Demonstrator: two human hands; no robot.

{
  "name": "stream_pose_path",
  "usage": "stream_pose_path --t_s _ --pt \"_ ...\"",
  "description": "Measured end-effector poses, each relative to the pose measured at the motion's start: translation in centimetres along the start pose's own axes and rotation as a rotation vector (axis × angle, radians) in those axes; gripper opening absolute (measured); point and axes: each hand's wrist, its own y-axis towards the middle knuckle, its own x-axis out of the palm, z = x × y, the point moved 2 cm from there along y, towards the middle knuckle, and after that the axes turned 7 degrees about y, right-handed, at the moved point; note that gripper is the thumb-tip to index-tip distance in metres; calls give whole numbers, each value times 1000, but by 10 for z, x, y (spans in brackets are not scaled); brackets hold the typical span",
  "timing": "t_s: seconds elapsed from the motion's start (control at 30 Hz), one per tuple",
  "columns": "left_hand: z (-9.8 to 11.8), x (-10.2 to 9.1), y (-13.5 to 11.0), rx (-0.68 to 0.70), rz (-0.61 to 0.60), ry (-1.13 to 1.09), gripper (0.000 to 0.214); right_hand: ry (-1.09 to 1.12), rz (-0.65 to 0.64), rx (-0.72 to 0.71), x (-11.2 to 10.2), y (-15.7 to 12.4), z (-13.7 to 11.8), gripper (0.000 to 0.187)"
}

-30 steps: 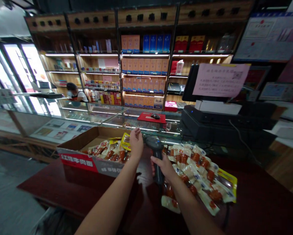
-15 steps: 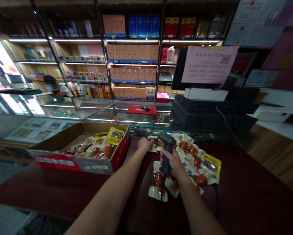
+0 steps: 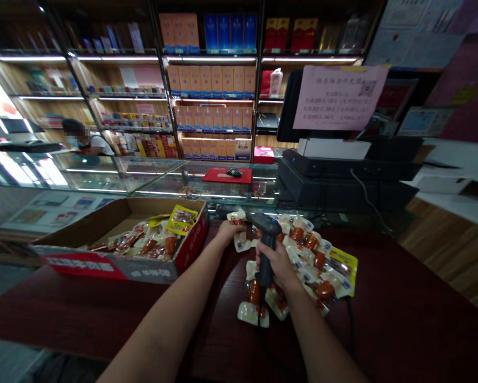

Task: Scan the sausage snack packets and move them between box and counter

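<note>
Presently held: right hand (image 3: 278,263) closed around the grip of a black plastic handheld barcode scanner (image 3: 268,230), head of the scanner pointing up and away from the person.

Left hand: (image 3: 227,232) reaching forward with fingers slightly curled, beside a small clear packet (image 3: 236,217); cannot tell whether it grips the packet.

Outside the box: a loose heap of clear vacuum-sealed packets of red-brown meat (image 3: 318,271) lies under and to the right of the right hand, lower centre-right.

Box: an open brown cardboard carton with red-printed sides (image 3: 103,264), left of the hands, holds a shallow layer of similar packets (image 3: 155,243) and a yellow-backed packet (image 3: 182,220). Bare cardboard shows at its left end. Exact packet counts cannot be told.

Rest: both lots sit on a dark red wooden counter (image 3: 63,314). Behind it stand a glass display case (image 3: 155,175) and a black cash register (image 3: 338,181); a masked co-worker (image 3: 81,141) is at upper left.
</note>
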Motion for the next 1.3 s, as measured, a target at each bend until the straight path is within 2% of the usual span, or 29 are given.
stream_pose_path --t_s 0.1,0.17,0.27,0.37,0.5,0.63,1.03,1.3 --pt "-8 -16 -14 -147 -60 -195 24 -2 -17 1 3 -2 -1 37" --pt "-12 -24 -22 -222 -53 -396 23 -3 -28 4 4 -4 -1 38" --pt "-14 -32 -27 -207 41 -673 15 1 -47 23 6 -6 -1 41" --pt "-16 -31 -26 -174 75 -825 13 -2 -57 75 6 -6 2 42" --pt "-20 -26 -24 -97 81 -842 16 -15 -55 121 6 -5 7 42" --pt "-20 -25 -25 -40 147 -819 14 -34 -48 130 7 -5 10 41" --pt "-12 -23 -31 -14 205 -792 11 -52 -96 150 4 -1 22 39" --pt "-14 -23 -30 1 172 -790 15 -37 -92 153 3 -1 22 39"
